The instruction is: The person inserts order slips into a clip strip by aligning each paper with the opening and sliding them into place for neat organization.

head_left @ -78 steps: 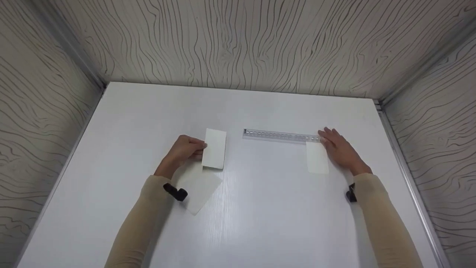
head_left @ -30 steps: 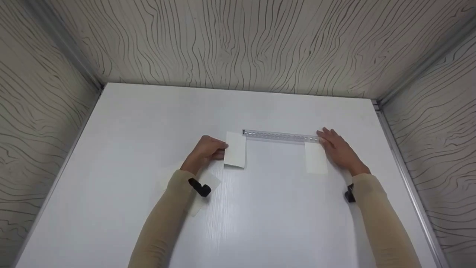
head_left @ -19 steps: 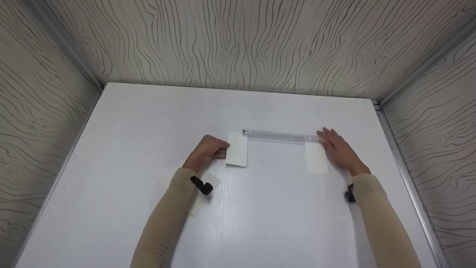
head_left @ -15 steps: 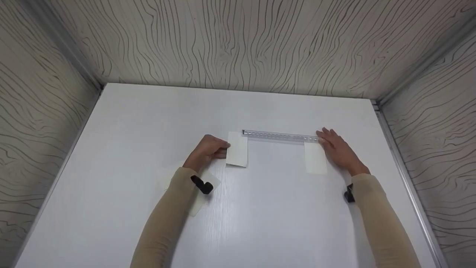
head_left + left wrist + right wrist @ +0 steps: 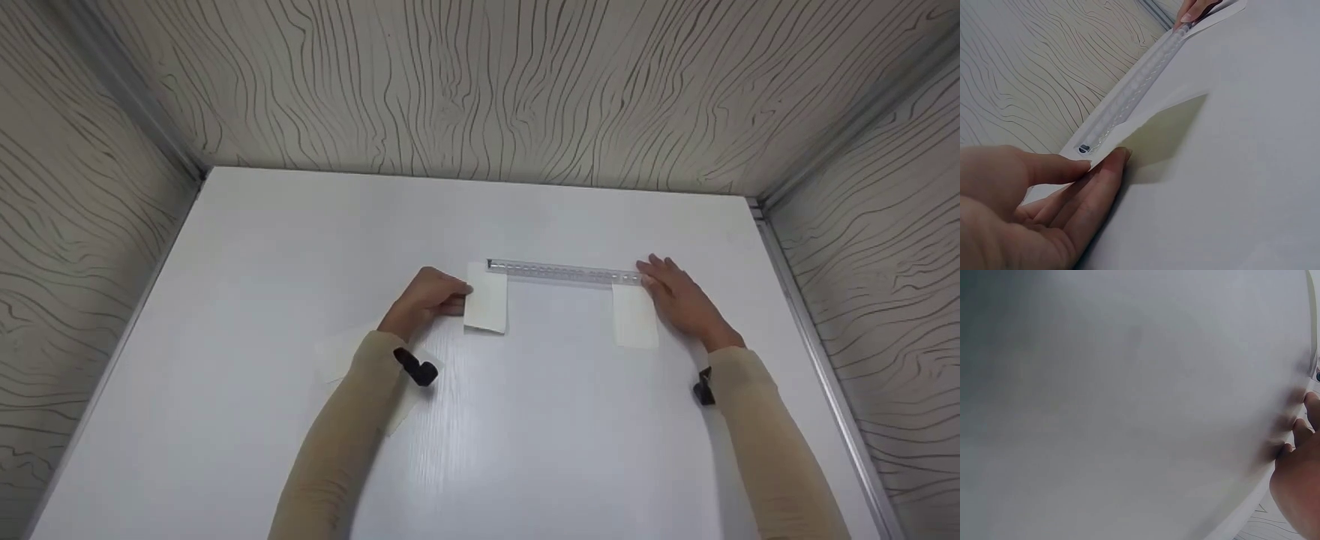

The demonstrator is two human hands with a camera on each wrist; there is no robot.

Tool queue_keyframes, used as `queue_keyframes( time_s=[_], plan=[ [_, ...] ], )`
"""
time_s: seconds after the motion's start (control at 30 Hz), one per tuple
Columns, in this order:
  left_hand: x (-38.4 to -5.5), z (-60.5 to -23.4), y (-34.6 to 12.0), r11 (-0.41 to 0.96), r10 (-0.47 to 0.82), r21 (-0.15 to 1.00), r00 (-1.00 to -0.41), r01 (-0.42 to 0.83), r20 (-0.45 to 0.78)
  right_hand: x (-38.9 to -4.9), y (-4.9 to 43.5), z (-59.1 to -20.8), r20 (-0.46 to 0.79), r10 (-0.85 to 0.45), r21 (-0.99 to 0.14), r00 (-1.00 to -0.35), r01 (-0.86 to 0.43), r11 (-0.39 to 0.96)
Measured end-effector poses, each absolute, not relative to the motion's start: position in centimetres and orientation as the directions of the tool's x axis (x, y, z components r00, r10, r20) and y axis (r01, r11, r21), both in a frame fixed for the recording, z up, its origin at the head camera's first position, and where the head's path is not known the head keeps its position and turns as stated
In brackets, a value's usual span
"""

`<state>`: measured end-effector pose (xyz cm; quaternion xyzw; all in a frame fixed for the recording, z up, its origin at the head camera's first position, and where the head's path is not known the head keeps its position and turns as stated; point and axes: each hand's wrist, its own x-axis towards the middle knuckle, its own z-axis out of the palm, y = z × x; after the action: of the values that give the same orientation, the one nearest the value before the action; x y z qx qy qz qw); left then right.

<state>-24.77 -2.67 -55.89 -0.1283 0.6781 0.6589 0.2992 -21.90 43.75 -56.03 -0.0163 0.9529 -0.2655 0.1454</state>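
Observation:
In the head view my left hand pinches the left edge of a small white paper slip between thumb and fingers. The slip's upper part lies at the left end of a clear plastic ruler, its lower edge slightly lifted. My right hand rests at the ruler's right end with fingers extended, the thumb touching the ruler. Below that end lies a second paper slip. The left wrist view shows the pinched slip tilted off the table. In the right wrist view, my right hand is only partly visible.
More pale paper lies on the white table, partly hidden under the left forearm. Behind the table rises a wood-patterned wall, with side walls left and right. Each wrist wears a small black camera.
My left hand has carried the paper slip rightward from beside the loose paper to the ruler's left end, where the two overlap. My right hand and the ruler have hardly moved.

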Motion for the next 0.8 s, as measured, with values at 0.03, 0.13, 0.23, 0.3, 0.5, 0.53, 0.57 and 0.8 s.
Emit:
queue_keyframes(
  time_s=[0.03, 0.13, 0.23, 0.3, 0.5, 0.53, 0.57, 0.8],
  plan=[
    [-24.8, -55.9, -2.6, 0.103, 0.22, 0.817, -0.788, -0.567, -0.574, -21.9, 43.8, -56.0, -0.268, -0.107, -0.51, -0.958, 0.046, 0.859],
    [-25.0, -55.8, -2.2, 0.115, 0.218, 0.813, -0.784, -0.57, -0.581, -21.9, 43.8, -55.9, -0.271, -0.102, -0.508, -0.957, 0.052, 0.86],
    [-25.1, -55.7, -1.9, 0.122, 0.218, 0.81, -0.78, -0.574, -0.586, -21.8, 43.8, -55.8, -0.277, -0.094, -0.508, -0.956, 0.063, 0.859],
    [-25.1, -55.7, -1.7, 0.121, 0.222, 0.809, -0.779, -0.575, -0.586, -21.8, 43.8, -55.9, -0.278, -0.089, -0.509, -0.956, 0.068, 0.858],
    [-25.0, -55.8, -1.0, 0.121, 0.237, 0.81, -0.775, -0.574, -0.586, -21.8, 43.7, -56.1, -0.279, -0.087, -0.506, -0.956, 0.069, 0.86],
    [-25.0, -55.8, -0.9, 0.129, 0.237, 0.81, -0.775, -0.572, -0.585, -21.8, 43.7, -56.1, -0.278, -0.089, -0.504, -0.956, 0.066, 0.861],
    [-25.0, -55.8, -0.8, 0.139, 0.236, 0.811, -0.777, -0.568, -0.584, -21.8, 43.7, -56.1, -0.276, -0.092, -0.501, -0.957, 0.062, 0.863],
    [-25.0, -55.7, -0.1, 0.171, 0.245, 0.823, -0.786, -0.542, -0.568, -21.9, 43.9, -56.2, -0.273, -0.095, -0.487, -0.957, 0.052, 0.872]
  ],
)
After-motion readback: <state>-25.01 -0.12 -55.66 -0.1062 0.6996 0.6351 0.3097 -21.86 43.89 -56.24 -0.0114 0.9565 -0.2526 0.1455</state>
